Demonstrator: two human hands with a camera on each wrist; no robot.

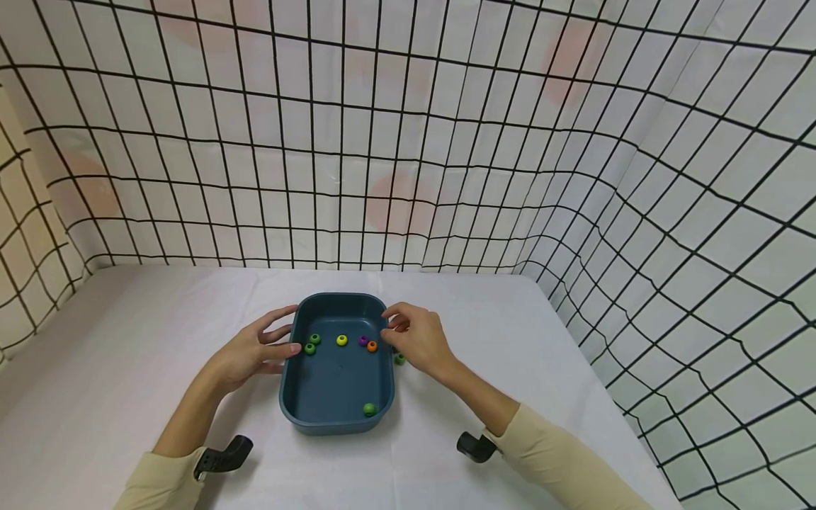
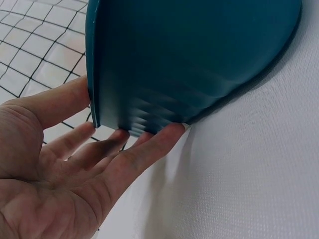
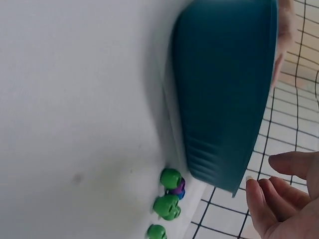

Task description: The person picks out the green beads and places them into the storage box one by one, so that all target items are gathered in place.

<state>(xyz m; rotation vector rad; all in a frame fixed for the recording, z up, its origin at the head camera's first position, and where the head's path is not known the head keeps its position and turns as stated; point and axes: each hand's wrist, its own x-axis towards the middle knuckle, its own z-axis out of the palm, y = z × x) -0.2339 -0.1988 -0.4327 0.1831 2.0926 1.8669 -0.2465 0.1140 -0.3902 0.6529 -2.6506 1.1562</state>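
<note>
A dark teal rectangular tray (image 1: 338, 386) lies on the white table with several beads inside. Two green beads (image 1: 310, 349) sit at its left, a yellow bead (image 1: 342, 341) in the middle, a purple bead (image 1: 363, 341) beside an orange bead (image 1: 372, 346) at the right, and a green bead (image 1: 370, 409) in the near right corner. My left hand (image 1: 255, 350) holds the tray's left side, thumb on the rim and fingers against the outer wall. By the right rim, my right hand (image 1: 417, 340) has bent fingers apart from the thumb, with nothing visible between them.
Outside the tray, beneath my right hand, several green beads (image 3: 165, 205) lie on the table with a purple bead (image 3: 177, 188) and a blue one. A black grid net (image 1: 357, 149) stands before white sheets behind and at both sides of the table.
</note>
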